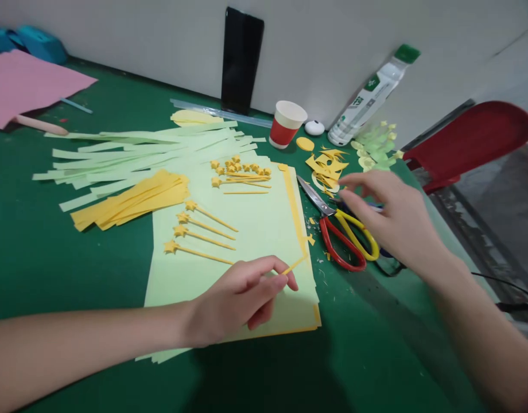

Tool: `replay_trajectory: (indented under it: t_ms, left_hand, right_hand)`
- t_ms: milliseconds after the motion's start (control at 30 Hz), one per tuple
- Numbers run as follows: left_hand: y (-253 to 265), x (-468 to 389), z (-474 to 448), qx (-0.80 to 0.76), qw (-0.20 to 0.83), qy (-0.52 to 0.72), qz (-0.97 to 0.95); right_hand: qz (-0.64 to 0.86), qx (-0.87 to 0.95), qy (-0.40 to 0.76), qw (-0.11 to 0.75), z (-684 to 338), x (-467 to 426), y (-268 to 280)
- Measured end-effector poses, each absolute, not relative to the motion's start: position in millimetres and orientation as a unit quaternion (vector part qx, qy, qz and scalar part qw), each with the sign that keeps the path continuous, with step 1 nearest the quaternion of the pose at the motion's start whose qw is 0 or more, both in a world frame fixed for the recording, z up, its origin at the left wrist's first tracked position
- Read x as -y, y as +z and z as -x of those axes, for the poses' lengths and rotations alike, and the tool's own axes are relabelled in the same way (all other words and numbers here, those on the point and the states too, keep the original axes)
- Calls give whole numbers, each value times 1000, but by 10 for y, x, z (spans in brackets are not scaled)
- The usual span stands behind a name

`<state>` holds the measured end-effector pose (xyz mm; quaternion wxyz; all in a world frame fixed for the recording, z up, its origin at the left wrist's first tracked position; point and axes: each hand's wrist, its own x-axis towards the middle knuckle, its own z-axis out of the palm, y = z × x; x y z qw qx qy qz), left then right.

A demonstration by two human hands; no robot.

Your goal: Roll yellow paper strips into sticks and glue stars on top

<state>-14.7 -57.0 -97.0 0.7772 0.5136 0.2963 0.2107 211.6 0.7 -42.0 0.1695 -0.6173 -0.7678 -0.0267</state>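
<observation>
My left hand (247,292) pinches a thin yellow paper stick (295,265) between thumb and fingers, its free end pointing up and right. Below it lies a stack of pale green paper sheets (264,229). Several yellow star-topped sticks (206,236) lie in a slanted row on the stack, with a bunch of small yellow stars and thin sticks (242,172) beyond. My right hand (388,212) hovers past the scissors (333,215), thumb and index finger apart with nothing seen between them. A dark object, partly hidden behind that hand, cannot be made out.
Yellow paper strips (135,198) and pale green strips (152,152) lie left. Yellow scraps (326,169) sit near a red-and-white paper cup (285,123). A phone (242,63) and a bottle (367,100) lean on the wall. A red chair (470,140) stands right.
</observation>
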Motion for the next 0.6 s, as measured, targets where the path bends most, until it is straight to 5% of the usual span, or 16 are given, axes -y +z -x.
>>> replay_trajectory:
  t_ms: [267, 600]
  left_hand:
    - [-948, 597, 163, -286, 760, 235, -534]
    - [-934, 585, 169, -280, 757, 242, -539]
  right_hand:
    - [402, 877, 172, 200, -1005, -695, -803]
    - [385, 805, 336, 302, -778, -746, -907]
